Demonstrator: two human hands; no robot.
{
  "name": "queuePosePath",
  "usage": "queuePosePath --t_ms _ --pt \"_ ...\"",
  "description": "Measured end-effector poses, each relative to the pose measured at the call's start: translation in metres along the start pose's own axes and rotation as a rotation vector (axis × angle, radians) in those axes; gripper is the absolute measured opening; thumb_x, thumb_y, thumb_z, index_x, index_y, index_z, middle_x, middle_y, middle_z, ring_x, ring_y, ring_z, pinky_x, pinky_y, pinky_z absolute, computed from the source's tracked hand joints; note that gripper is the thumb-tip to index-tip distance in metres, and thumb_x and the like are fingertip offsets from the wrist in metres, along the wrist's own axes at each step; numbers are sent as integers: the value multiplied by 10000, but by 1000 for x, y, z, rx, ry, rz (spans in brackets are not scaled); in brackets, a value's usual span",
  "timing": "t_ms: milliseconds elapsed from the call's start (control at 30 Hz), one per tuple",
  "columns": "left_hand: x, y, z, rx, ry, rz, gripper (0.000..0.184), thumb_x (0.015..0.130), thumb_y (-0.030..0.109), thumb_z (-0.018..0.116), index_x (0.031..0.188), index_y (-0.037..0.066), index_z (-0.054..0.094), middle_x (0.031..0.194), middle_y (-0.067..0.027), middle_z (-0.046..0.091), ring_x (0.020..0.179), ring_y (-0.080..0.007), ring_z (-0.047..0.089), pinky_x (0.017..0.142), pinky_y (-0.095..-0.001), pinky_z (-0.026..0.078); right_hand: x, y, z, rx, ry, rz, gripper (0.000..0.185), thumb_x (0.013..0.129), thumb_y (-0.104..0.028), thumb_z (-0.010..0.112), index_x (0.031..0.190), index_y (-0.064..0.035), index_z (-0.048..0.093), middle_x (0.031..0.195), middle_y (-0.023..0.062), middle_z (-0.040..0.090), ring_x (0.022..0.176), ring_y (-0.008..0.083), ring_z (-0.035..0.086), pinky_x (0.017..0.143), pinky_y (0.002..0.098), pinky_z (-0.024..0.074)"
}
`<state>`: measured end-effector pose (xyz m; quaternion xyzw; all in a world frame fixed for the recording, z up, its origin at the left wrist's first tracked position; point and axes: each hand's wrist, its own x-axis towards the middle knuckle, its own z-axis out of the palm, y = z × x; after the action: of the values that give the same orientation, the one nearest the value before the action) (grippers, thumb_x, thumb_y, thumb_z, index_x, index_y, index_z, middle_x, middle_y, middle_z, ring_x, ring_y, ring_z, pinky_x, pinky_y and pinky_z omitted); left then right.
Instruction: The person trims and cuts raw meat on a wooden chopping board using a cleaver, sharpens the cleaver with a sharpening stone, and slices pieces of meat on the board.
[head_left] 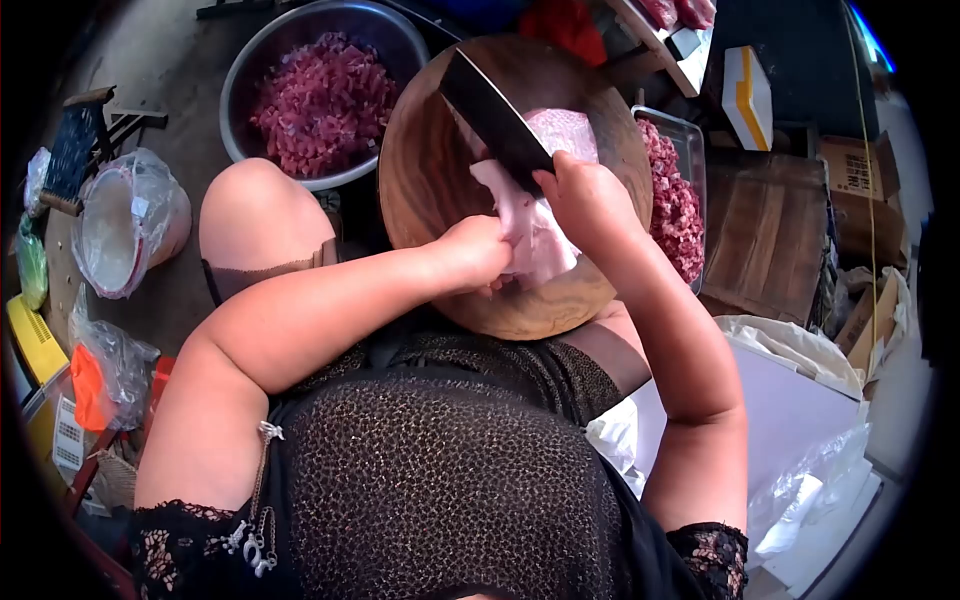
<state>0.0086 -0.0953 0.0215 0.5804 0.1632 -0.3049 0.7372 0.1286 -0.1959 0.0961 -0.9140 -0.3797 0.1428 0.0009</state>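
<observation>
Chopping block (425,205): round, wooden, in front of the person's lap; carries the meat.
Pale meat (540,245): fatty-looking slab, on the near part of the block, between left hand and blade.
Second piece (565,128): pink and white, just beyond the blade; whether joined to the slab, cannot tell.
Cleaver (498,122): broad and dark, slanting across the block; edge contact hidden.
Right hand (585,190): fingers closed round the cleaver's grip.
Left hand (475,250): fingers clamped on the slab's left edge; tips partly hidden.
Basin (237,105): metal, left of block; holds cut red meat (330,110).
Tray (697,150): clear, right of block; holds minced-looking meat (672,205).
Handling, as judged: step appears to be slicing; fat likely slips, so pull the slab taut, tuck fingertips back, draw the blade in long strokes clear of the left hand.
</observation>
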Motion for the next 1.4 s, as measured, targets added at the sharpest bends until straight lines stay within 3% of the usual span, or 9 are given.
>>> queuePosePath --t_ms 400,433,500,533,733,900,1000,1167,1400 --pt "-10 -19 -6 420 -17 -32 203 865 137 536 987 41 668 766 -126 663 637 -214 650 580 -346 542 47 29 53 233 234 -16 359 922 -350 586 974 0 643 829 223 682 746 364 678 678 463 527" --pt "-18 -24 -22 748 58 298 250 851 183 545 1016 35 661 845 -194 686 766 -299 686 701 -402 547 41 26 44 240 249 -17 359 922 -350 586 974 0 643 829 223 682 746 364 678 678 463 527" --pt "-31 -16 -35 1028 316 69 309 833 198 538 1089 60 643 981 -246 664 952 -417 634 844 -451 503 22 20 30 772 167 357 294 928 -309 592 976 -20 620 658 129 626 524 242 608 508 377 493" --pt "-47 -5 -39 950 375 232 383 829 186 535 1169 20 595 986 -271 654 965 -414 631 865 -454 494 12 22 27 887 275 326 295 918 -300 605 891 -6 593 591 52 551 455 130 531 429 310 448" --pt "-46 -13 -64 927 940 613 579 745 232 779 1248 60 549 1149 -162 590 1007 -325 600 920 -418 477 -85 66 -5 847 233 323 294 939 -249 604 814 15 569 549 48 542 433 142 527 428 312 421" --pt "3 -16 32 1184 542 1067 558 693 348 798 1126 54 605 1155 -148 554 1125 -319 521 979 -422 413 -121 78 12 657 181 421 332 928 -302 626 884 24 583 659 190 614 560 290 585 563 402 472" --pt "30 -12 64 1372 572 869 619 640 360 762 1147 65 568 1180 -122 497 1150 -291 454 1008 -447 354 -129 83 23 608 224 435 328 926 -298 627 882 25 585 682 205 617 592 314 594 583 409 469" --pt "35 -6 45 1323 368 999 218 712 139 658 911 53 644 948 -116 596 951 -319 577 855 -392 495 -165 93 22 648 174 375 299 920 -257 643 858 28 579 652 172 575 548 211 475 566 359 439" --pt "35 -20 28 1203 444 1117 187 712 37 615 900 32 615 972 -135 609 951 -330 596 846 -392 492 -171 95 19 511 95 307 252 901 -250 658 927 -1 626 747 214 622 669 340 610 619 402 468"
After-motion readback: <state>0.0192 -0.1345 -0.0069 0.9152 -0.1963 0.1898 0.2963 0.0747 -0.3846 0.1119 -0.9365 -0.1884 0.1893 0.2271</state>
